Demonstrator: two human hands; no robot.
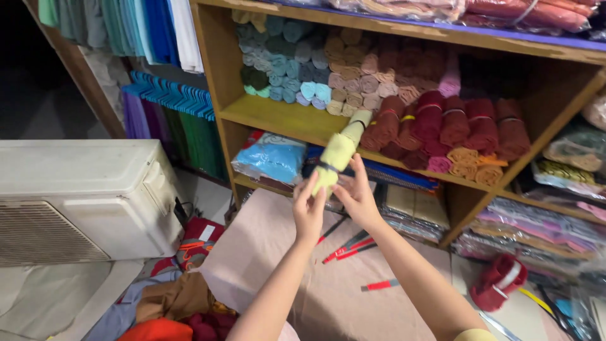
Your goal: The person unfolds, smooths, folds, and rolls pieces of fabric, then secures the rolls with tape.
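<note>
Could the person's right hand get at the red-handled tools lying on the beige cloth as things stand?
Probably yes, once freed: the right hand now grips the pale yellow fabric roll with the left hand. The red-handled tools lie uncovered on the beige cloth just below it.

Both hands hold a rolled pale yellow cloth [338, 158] with a dark band around its middle. The left hand [309, 211] grips its near end, fingers [314, 189] curled around it; the right hand [358, 196] steadies it just beside. Beyond stands a wooden shelf [278, 120] packed with rolled cloths in blue, tan and dark red [442, 120]. Red pens [347, 246] lie on the beige sheet [265, 252] below. A white appliance [82, 196] sits far left.
</note>
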